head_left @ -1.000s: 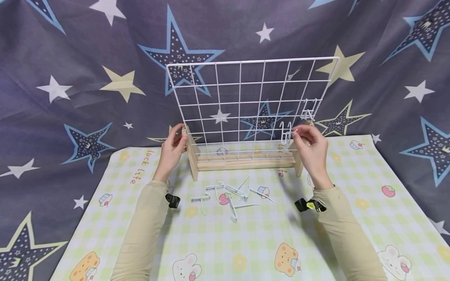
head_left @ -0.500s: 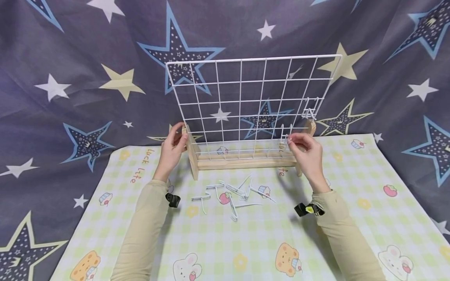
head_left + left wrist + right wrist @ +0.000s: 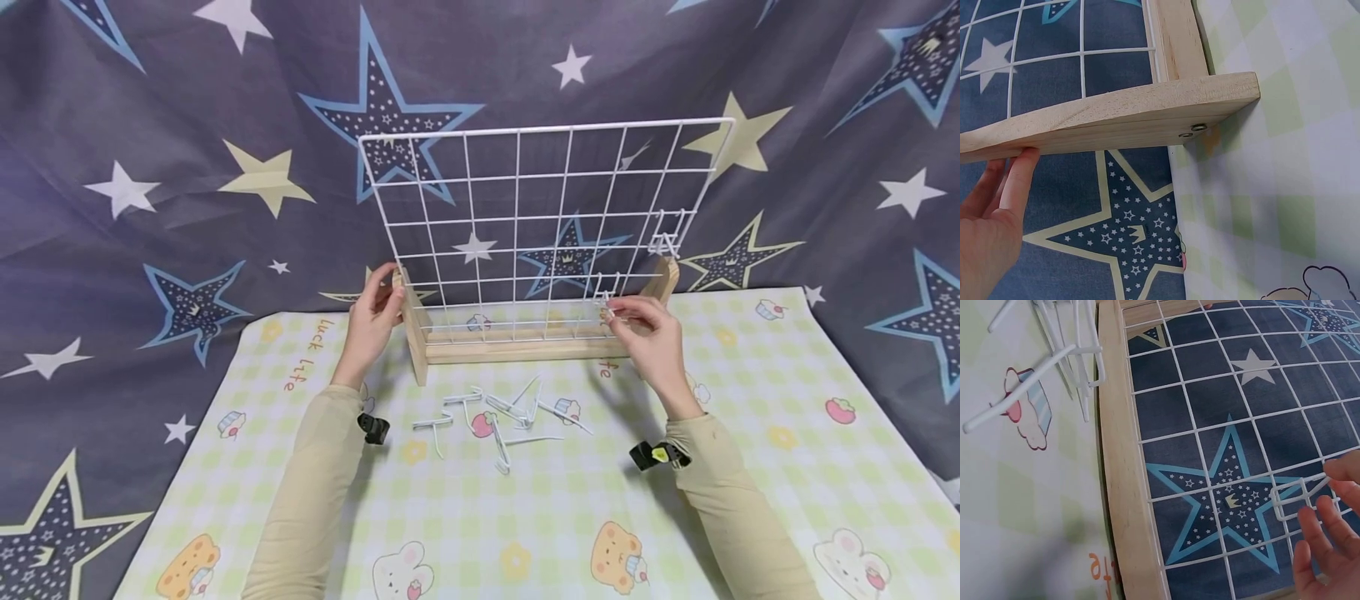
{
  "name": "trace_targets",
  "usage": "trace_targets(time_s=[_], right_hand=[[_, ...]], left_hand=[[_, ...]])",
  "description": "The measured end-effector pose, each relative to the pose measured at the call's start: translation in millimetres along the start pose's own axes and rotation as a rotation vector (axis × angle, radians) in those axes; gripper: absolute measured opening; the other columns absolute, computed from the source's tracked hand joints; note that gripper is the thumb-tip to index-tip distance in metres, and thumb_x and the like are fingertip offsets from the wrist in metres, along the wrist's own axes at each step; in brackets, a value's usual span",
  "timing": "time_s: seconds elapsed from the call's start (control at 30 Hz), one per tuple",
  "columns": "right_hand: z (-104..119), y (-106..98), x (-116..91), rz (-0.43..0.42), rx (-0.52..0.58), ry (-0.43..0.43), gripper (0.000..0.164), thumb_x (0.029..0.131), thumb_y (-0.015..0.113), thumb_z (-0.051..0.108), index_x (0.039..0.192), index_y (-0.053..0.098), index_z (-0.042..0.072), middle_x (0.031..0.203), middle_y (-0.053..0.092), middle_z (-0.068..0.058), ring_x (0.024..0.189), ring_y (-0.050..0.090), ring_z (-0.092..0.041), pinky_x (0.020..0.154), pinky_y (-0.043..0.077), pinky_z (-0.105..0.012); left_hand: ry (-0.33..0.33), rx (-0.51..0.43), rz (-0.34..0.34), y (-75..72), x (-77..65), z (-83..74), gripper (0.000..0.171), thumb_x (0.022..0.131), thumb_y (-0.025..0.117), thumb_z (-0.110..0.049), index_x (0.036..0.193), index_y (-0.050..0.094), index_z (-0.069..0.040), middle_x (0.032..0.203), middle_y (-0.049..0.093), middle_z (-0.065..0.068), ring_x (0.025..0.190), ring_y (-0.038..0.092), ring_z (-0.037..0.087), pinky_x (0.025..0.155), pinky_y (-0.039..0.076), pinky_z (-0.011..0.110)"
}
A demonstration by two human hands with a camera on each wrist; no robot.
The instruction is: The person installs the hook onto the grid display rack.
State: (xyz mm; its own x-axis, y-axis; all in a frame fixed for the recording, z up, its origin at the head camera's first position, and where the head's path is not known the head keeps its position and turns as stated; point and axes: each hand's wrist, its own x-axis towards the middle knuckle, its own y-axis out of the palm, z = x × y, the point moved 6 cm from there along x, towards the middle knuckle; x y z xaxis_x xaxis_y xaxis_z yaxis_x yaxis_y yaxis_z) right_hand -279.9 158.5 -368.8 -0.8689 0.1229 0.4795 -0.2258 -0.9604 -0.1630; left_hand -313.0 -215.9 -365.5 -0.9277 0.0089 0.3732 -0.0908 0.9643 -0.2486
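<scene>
A white wire grid (image 3: 517, 176) stands in a wooden stand, leaning back. My left hand (image 3: 371, 321) grips the upper end of the stand's left upright (image 3: 415, 333); in the left wrist view its fingers (image 3: 1019, 181) press against the outer wood face. With thumb and fingertips, my right hand (image 3: 652, 337) pinches the arm of a white double-pronged display hook (image 3: 1288, 495) at the grid's lower right. Its prongs lie at a horizontal wire in the head view. Another white hook (image 3: 663, 242) hangs higher, near the grid's right edge.
Several loose white hooks (image 3: 432, 422) lie on the checked tablecloth (image 3: 465, 517) before the stand's wooden base bar (image 3: 517, 353). A dark star-patterned cloth (image 3: 202, 242) hangs right behind the grid. The right upright (image 3: 667, 279) stands just beyond my right hand.
My right hand has moved down and slightly left with the pinched hook, whose prongs now sit lower against the grid. My left hand keeps its hold on the upright.
</scene>
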Motion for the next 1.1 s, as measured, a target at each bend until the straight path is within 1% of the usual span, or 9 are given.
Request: trace_targets(time_s=[0.17, 0.37, 0.43, 0.6, 0.67, 0.83, 1.0, 1.1], right_hand=[[-3.7, -0.2, -1.4, -0.002, 0.039, -0.005, 0.017, 0.082, 0.066, -0.015, 0.098, 0.066, -0.016, 0.097, 0.062, -0.022, 0.082, 0.059, -0.017, 0.079, 0.054, -0.020], [-11.5, 0.6, -5.0, 0.014, 0.123, 0.039, 0.018, 0.084, 0.062, -0.016, 0.102, 0.062, -0.019, 0.103, 0.062, -0.029, 0.078, 0.061, -0.014, 0.074, 0.054, -0.017], [-12.9, 0.4, -6.5, 0.011, 0.141, 0.042, 0.020, 0.084, 0.061, -0.018, 0.104, 0.063, -0.018, 0.098, 0.066, -0.021, 0.077, 0.061, -0.013, 0.072, 0.054, -0.015], [-14.8, -0.9, -12.9, 0.017, 0.088, 0.079, 0.014, 0.085, 0.061, -0.016, 0.099, 0.064, -0.018, 0.092, 0.067, -0.024, 0.074, 0.061, -0.007, 0.068, 0.053, -0.012], [-16.5, -0.7, -16.9, 0.029, 0.055, 0.104, 0.012, 0.086, 0.061, -0.014, 0.097, 0.064, -0.018, 0.096, 0.063, -0.035, 0.073, 0.061, -0.007, 0.068, 0.053, -0.012], [-23.5, 1.6, -24.9, 0.058, 0.040, 0.146, 0.011, 0.087, 0.061, -0.011, 0.097, 0.064, -0.017, 0.100, 0.064, -0.031, 0.071, 0.062, -0.013, 0.065, 0.053, -0.012], [-26.3, 6.6, -29.7, 0.107, 0.006, 0.140, 0.011, 0.088, 0.062, -0.010, 0.096, 0.064, -0.016, 0.100, 0.063, -0.031, 0.069, 0.061, -0.013, 0.065, 0.052, -0.012], [-28.5, 10.3, -32.5, 0.134, 0.006, 0.142, 0.010, 0.087, 0.062, -0.011, 0.096, 0.063, -0.017, 0.100, 0.063, -0.030, 0.067, 0.061, -0.012, 0.063, 0.053, -0.013]], left_hand=[[0.003, 0.002, -0.002, 0.5, -0.3, 1.0, 0.042, 0.101, 0.050, -0.007, 0.140, 0.042, 0.003, 0.122, 0.056, 0.033, 0.106, 0.058, 0.039, 0.076, 0.059, 0.028], [-0.003, -0.009, 0.002, 1.6, -0.7, 1.5, 0.042, 0.101, 0.051, -0.007, 0.140, 0.041, 0.004, 0.124, 0.055, 0.034, 0.107, 0.058, 0.043, 0.076, 0.059, 0.028], [-0.007, -0.010, 0.001, 1.3, -0.8, 2.0, 0.042, 0.101, 0.051, -0.008, 0.140, 0.042, 0.003, 0.124, 0.055, 0.034, 0.108, 0.058, 0.042, 0.076, 0.059, 0.026], [-0.009, 0.006, -0.005, 0.7, -0.3, 0.7, 0.042, 0.101, 0.051, -0.009, 0.141, 0.042, 0.002, 0.124, 0.056, 0.033, 0.106, 0.059, 0.040, 0.075, 0.059, 0.024], [-0.007, 0.013, -0.005, 0.9, -0.3, -0.8, 0.042, 0.101, 0.050, -0.009, 0.141, 0.042, 0.003, 0.123, 0.056, 0.033, 0.105, 0.059, 0.040, 0.076, 0.059, 0.027], [-0.008, 0.002, -0.002, 1.6, 0.0, -1.3, 0.042, 0.101, 0.050, -0.008, 0.141, 0.042, 0.003, 0.124, 0.056, 0.032, 0.105, 0.059, 0.040, 0.077, 0.059, 0.030], [-0.008, 0.001, -0.003, 1.4, -0.2, -0.2, 0.042, 0.101, 0.050, -0.008, 0.141, 0.042, 0.003, 0.124, 0.055, 0.033, 0.106, 0.058, 0.040, 0.075, 0.059, 0.025], [-0.007, 0.004, -0.006, 1.4, -0.6, 0.1, 0.042, 0.101, 0.050, -0.009, 0.141, 0.042, 0.002, 0.125, 0.055, 0.032, 0.106, 0.058, 0.040, 0.075, 0.059, 0.024]])
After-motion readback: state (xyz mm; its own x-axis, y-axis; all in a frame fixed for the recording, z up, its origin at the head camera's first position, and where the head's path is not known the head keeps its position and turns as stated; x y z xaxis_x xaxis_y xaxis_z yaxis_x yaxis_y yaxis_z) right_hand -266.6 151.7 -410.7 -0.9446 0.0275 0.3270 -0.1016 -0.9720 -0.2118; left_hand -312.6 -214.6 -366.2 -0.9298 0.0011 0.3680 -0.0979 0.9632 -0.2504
